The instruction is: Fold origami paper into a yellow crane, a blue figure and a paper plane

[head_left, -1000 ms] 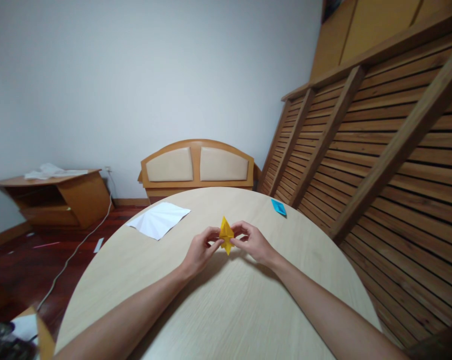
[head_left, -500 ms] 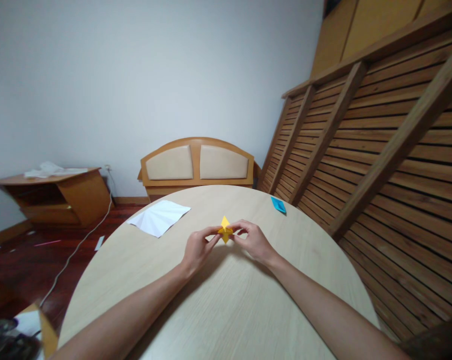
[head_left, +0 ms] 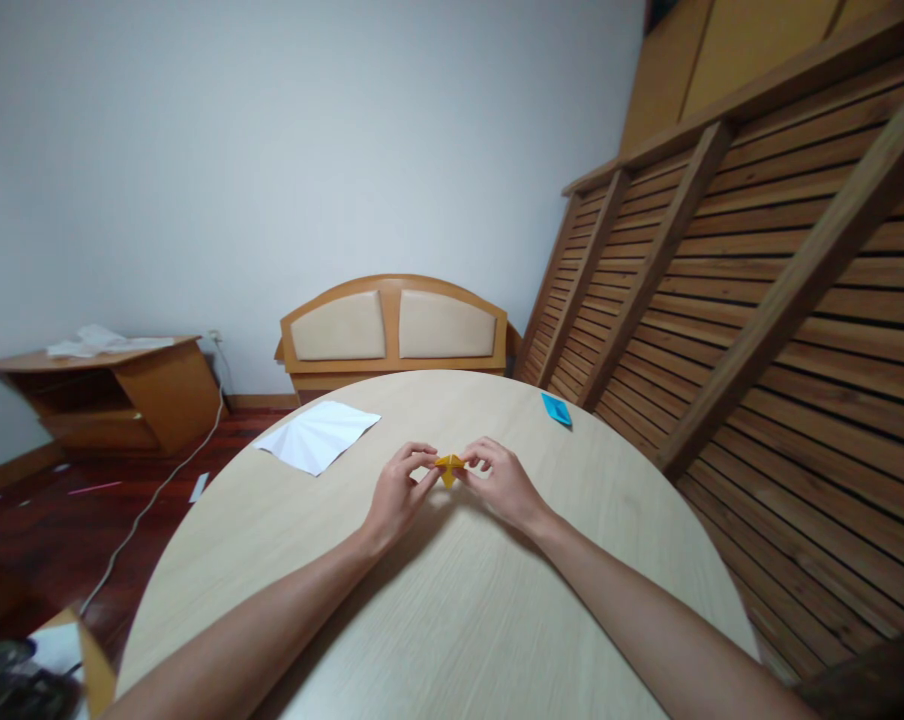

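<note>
A small folded yellow paper [head_left: 449, 464] is held up between both hands, over the middle of the round table. My left hand [head_left: 403, 490] pinches its left side between thumb and fingers. On the opposite side my right hand [head_left: 501, 483] grips the paper's right edge the same way. A short point of the yellow paper hangs downward between the two thumbs. Fingertips hide parts of its sides. Farther off, a creased white paper sheet [head_left: 319, 437] lies at the table's left, and a folded blue paper [head_left: 556, 409] lies at its far right.
The round wooden table [head_left: 422, 620] fills the foreground. A headboard [head_left: 394, 325] stands behind it. Slatted wooden panels [head_left: 767, 330] lean along the right. On the left are a low cabinet [head_left: 133, 400] and a cable [head_left: 159, 490] on the floor.
The upper point of the yellow paper, upright before, no longer stands up; the top now looks flat. My fingers have shifted slightly on both sides. The white and blue papers have not moved.
</note>
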The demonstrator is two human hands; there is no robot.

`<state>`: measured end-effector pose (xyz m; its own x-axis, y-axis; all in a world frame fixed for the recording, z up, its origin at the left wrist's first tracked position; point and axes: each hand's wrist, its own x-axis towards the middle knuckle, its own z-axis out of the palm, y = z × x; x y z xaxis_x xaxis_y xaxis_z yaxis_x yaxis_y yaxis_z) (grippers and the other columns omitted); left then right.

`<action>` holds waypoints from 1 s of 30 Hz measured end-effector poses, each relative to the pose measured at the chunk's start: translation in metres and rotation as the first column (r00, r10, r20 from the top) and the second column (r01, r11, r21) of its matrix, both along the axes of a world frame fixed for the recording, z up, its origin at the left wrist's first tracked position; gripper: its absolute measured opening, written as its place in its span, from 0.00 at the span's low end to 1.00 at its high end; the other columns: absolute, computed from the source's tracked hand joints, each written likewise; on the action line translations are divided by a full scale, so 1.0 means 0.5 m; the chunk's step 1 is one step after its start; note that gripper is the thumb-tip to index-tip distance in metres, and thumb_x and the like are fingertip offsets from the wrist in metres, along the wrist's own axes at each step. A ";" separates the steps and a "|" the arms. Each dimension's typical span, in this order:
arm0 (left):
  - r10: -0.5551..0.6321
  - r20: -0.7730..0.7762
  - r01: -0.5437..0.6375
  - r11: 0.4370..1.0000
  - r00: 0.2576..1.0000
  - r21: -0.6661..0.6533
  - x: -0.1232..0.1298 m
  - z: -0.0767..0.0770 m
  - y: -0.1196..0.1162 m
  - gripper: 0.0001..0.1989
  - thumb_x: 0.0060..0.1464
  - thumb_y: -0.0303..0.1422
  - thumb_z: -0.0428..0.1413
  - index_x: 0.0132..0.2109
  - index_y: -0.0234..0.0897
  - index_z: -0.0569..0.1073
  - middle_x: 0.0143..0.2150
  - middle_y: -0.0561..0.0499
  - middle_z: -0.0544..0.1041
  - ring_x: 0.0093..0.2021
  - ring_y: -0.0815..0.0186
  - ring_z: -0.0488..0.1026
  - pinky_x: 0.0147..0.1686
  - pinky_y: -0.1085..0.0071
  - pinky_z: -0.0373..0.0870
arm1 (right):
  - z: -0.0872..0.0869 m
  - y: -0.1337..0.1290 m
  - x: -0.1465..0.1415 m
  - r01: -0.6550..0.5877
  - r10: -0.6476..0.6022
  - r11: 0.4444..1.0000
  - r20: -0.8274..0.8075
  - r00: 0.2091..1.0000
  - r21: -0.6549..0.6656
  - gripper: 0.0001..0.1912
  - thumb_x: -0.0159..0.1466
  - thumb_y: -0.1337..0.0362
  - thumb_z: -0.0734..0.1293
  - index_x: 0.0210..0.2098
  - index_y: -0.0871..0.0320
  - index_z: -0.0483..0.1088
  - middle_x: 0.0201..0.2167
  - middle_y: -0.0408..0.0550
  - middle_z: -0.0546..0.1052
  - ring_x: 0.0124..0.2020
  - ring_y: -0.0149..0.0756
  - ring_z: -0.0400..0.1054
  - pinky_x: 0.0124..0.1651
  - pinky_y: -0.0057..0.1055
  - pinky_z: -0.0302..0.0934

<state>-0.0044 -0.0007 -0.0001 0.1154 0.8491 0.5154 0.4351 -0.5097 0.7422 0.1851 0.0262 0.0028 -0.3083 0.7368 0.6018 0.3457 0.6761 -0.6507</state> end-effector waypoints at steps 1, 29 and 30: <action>-0.001 0.000 0.001 1.000 1.000 -0.013 0.001 0.001 0.000 0.16 0.59 0.44 0.54 0.40 0.37 0.79 0.44 0.44 0.77 0.43 0.64 0.74 0.26 0.79 0.69 | 0.000 0.000 0.000 -0.002 0.002 1.000 -0.002 1.000 -0.007 0.04 0.61 0.62 0.71 0.33 0.57 0.77 0.34 0.46 0.76 0.35 0.35 0.69 0.36 0.29 0.61; -0.016 0.013 0.019 0.981 1.000 -0.194 0.009 -0.007 0.006 0.16 0.54 0.44 0.56 0.35 0.35 0.79 0.34 0.46 0.80 0.34 0.65 0.73 0.35 0.71 0.67 | -0.007 0.005 0.009 -0.088 0.104 0.986 0.112 0.988 -0.143 0.06 0.62 0.64 0.68 0.32 0.59 0.76 0.30 0.45 0.75 0.30 0.32 0.67 0.35 0.28 0.60; -0.013 0.003 0.013 0.981 1.000 -0.192 0.008 -0.008 0.006 0.17 0.54 0.45 0.56 0.35 0.35 0.79 0.35 0.47 0.81 0.34 0.64 0.73 0.36 0.71 0.68 | -0.006 0.005 0.009 -0.090 0.106 0.985 0.112 0.988 -0.147 0.06 0.62 0.64 0.68 0.33 0.59 0.77 0.30 0.45 0.76 0.30 0.33 0.67 0.35 0.29 0.60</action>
<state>-0.0003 0.0020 -0.0040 0.1263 0.9308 0.3430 0.4280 -0.3631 0.8276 0.1897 0.0289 -0.0003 -0.4463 0.7741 0.4490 0.3629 0.6152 -0.6999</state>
